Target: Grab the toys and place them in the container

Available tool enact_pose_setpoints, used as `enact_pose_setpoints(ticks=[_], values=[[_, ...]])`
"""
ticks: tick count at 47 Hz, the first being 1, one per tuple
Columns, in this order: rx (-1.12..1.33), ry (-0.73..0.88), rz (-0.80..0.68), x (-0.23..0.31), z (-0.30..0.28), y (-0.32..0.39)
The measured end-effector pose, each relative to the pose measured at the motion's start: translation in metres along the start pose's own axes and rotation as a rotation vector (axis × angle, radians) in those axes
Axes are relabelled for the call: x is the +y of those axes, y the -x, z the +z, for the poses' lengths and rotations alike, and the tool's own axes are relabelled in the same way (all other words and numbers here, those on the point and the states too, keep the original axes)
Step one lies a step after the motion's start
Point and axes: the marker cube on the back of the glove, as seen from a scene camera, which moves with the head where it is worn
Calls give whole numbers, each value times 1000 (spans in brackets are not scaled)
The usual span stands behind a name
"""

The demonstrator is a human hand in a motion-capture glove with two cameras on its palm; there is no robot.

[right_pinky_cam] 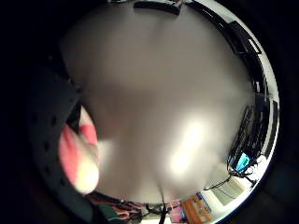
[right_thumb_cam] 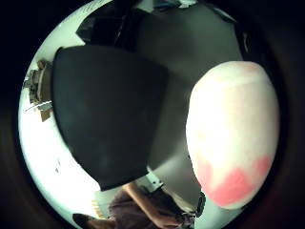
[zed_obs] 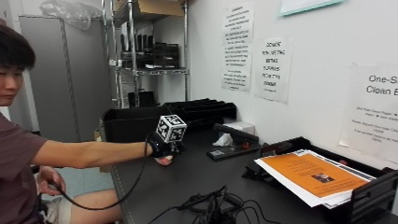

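Gloved and stretched out over the dark table [zed_obs: 187, 179], the right hand [zed_obs: 163, 148] sits a little left of centre in the outside view, its fingers curled round a toy [zed_obs: 165, 161] that peeks out pale and pink just beneath the glove. Hand and toy are raised off the tabletop, not resting on it. Behind the hand, toward the upper left of it, stands the black container [zed_obs: 127, 123], near but apart from the hand.

From the thumb side of the palm, the toy [right_thumb_cam: 232, 136] looks like a whitish egg with jagged pink patches at one end, filling much of that view, with the container's dark wall [right_thumb_cam: 107, 112] beside it. From the little-finger side, only an edge of the toy [right_pinky_cam: 77, 156] shows, pink and cream, against the glove.

Further right on the table lie a tangle of black cables [zed_obs: 214, 207] and a tray holding an orange paper [zed_obs: 308, 172] on a white stack. Printed sheets [zed_obs: 272, 70] hang on the wall.
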Motion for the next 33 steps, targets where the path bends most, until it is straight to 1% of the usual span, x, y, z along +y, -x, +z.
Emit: enact_pose_setpoints(ticks=[4,10,18,22,27,33], values=[[28,-8,-8,7,-19,4],[68,-28,2,22,-85,18],[140,-14,-89,56,-169,66],[194,-22,-113,68,-196,88],[236,-73,-141,74,-229,127],[306,-93,-177,72,-236,175]])
